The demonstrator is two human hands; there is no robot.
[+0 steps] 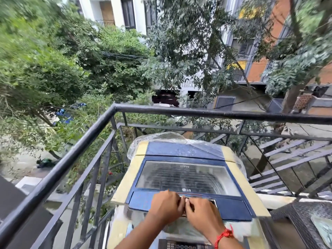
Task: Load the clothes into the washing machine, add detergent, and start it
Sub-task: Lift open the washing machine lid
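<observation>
gripping the handle point(197, 197) of the closed washing machine lid point(186, 177), left hand point(166, 205) and right hand point(201, 211), on a railed balcony point(75, 150).

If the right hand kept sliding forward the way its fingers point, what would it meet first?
Probably the glass window of the washer's shut lid, just past the handle that the right hand rests on. Depth is hard to judge here.

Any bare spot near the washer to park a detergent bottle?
Blue rear panel behind the glass lid, under plastic sheet. Lid handle edge is crowded: left hand and right hand both there.
</observation>
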